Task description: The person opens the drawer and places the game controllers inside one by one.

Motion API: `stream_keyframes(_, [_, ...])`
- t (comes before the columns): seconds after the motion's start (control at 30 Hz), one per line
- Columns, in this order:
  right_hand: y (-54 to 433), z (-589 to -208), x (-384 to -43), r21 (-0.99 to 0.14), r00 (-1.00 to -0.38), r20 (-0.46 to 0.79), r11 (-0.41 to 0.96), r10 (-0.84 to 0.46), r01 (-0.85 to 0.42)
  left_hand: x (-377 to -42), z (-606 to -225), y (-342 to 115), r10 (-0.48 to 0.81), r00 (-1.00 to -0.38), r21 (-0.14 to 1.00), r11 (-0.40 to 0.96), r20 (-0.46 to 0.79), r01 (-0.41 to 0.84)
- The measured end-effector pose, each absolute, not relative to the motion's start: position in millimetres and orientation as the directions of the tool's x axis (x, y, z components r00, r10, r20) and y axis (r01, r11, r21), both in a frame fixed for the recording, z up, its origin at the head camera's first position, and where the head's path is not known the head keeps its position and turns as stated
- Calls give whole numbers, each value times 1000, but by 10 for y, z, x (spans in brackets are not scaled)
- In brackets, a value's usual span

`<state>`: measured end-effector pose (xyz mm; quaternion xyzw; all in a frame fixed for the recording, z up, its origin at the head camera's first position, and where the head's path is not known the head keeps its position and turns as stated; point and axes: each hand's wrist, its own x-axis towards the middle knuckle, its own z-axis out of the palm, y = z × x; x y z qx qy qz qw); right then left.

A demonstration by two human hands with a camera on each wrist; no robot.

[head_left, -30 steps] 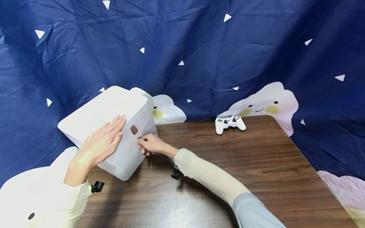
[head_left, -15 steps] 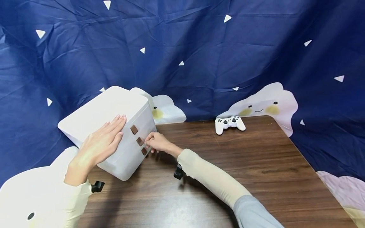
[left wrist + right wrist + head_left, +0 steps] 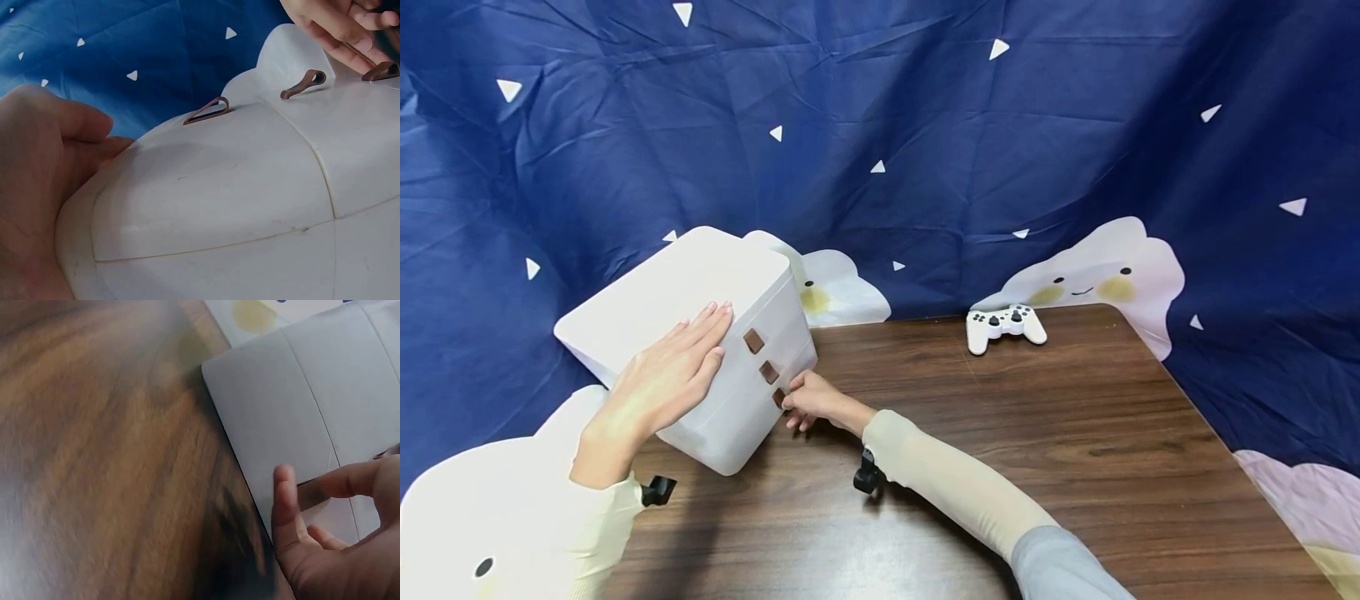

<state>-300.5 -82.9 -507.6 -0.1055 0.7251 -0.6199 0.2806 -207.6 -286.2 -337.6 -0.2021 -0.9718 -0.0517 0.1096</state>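
On the counter (image 3: 1075, 408), a drawer box (image 3: 737, 396) is braced by the flat left hand (image 3: 662, 375), its lowest loop (image 3: 778, 397) pinched by the right fingers (image 3: 286, 503); it could be tipped by hard pulling.

Head view bright: we get glare on the surface (image 3: 865, 554), washed-out top on the white box (image 3: 662, 287), shadow beside it. Wrist views dimmer, right one blurry.
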Motion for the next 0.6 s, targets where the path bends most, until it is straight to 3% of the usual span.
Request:
stream_keyframes(0.17, [-815,-5135,-3036,-951,-814,-307,187,-493,246,-2070,-3380,-2858,385,-891,56,911,240,408])
stream_keyframes(0.4, [-846,-5157,-3034,-942,-776,-306,292,-552,164,-2077,-3396,-2873,391,-886,41,910,251,413])
stream_keyframes(0.6, [-903,-5181,-3022,-947,-798,-280,289,-534,140,-2090,-3402,-2873,408,-877,12,905,256,425])
